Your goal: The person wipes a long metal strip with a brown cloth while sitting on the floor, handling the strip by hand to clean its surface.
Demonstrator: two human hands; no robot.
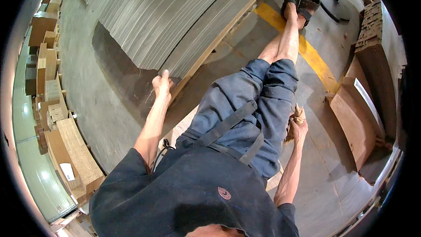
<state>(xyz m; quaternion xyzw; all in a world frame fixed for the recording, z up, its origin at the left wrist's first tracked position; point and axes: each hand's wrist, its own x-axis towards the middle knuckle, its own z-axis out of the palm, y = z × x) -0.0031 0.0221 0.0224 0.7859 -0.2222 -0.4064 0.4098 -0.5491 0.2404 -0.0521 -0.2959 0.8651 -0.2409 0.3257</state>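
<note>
Through my feed, the right hand (299, 127) at three o'clock has its fingers curled around a crumpled tan item (300, 113), grasping it just beside the thigh; I can't tell whether it is cloth, paper or a glove. At ten o'clock I see the left hand (162, 86), thumb pointing toward twelve, at the near corner of a stack of grey sheets (175, 22). I can't tell whether it grips or merely touches an edge. That stack spreads across eleven o'clock, with a wooden edge (219, 55) along its right side. Between my two hands lie dark blue trousers (232, 101), the legs stretching to sandals (308, 3) at one o'clock. A yellow floor line (312, 59) crosses at two. Farther out, I have brown cardboard (357, 120) at three and cartons (63, 158) toward eight.
</note>
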